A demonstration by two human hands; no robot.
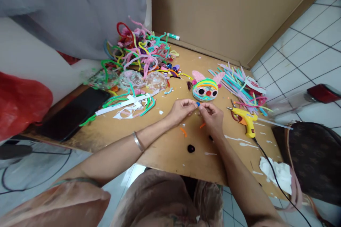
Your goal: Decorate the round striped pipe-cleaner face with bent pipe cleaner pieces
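Both hands meet over the middle of the table, fingertips pinched around a small blue piece (198,104), perhaps a bit of pipe cleaner. My left hand (183,109) closes on it from one side, my right hand (213,116) from the other. Just beyond them stands a clear round craft animal face (206,90), wrapped in coloured pipe cleaners, with pink ears, black eyes and a red nose. Orange pipe cleaner bits (183,132) lie below my hands, and a black fuzzy ball (191,148) is nearer the table edge.
A tangled pipe cleaner heap (141,49) fills the back left, with clear plastic domes (130,79) before it. A black phone (73,113) lies at left. On the right are straight pipe cleaners (231,81), a yellow glue gun (247,118) with a trailing cord, crumpled tissue (277,173) and a brown bag (314,159).
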